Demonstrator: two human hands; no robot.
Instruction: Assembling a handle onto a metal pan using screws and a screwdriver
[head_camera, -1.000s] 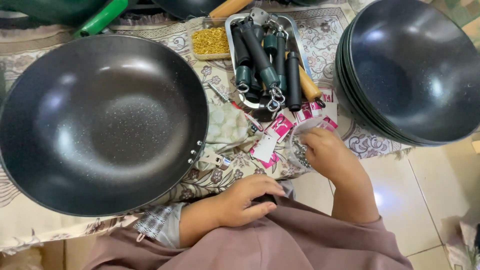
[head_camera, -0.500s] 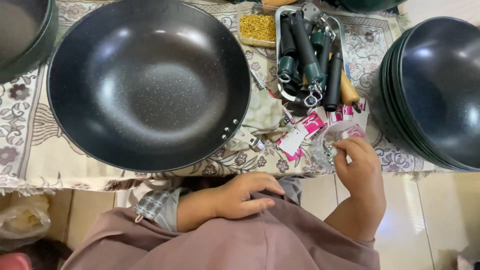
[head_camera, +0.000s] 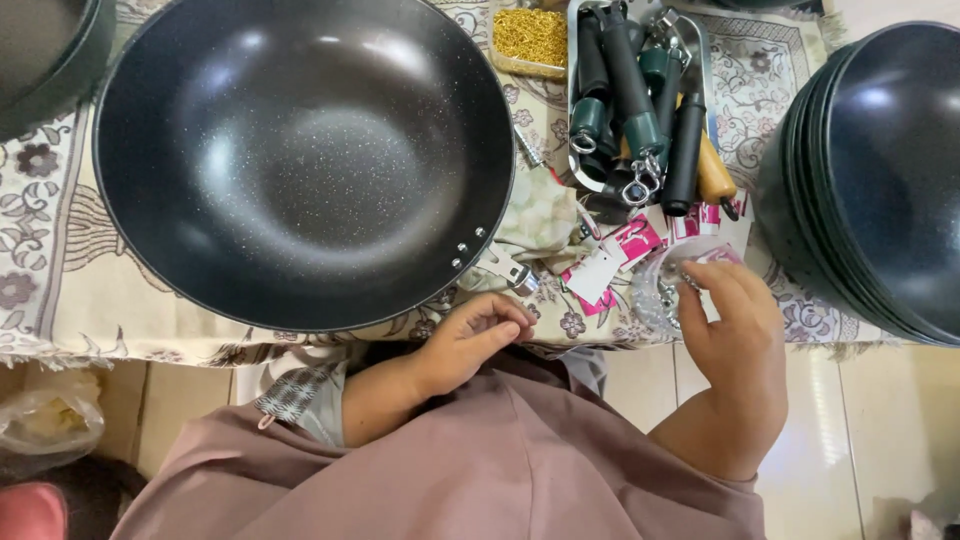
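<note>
Pinching a small clear plastic bag (head_camera: 668, 285) between right hand (head_camera: 735, 325) fingertips at the cloth's near edge; left hand (head_camera: 470, 340) loosely curled, empty, just below the wok (head_camera: 300, 160) rim. Beyond the bag — pink-and-white tags (head_camera: 625, 255), then a metal tray (head_camera: 575, 120) of dark handles. Wok larger in view than earlier.
</note>
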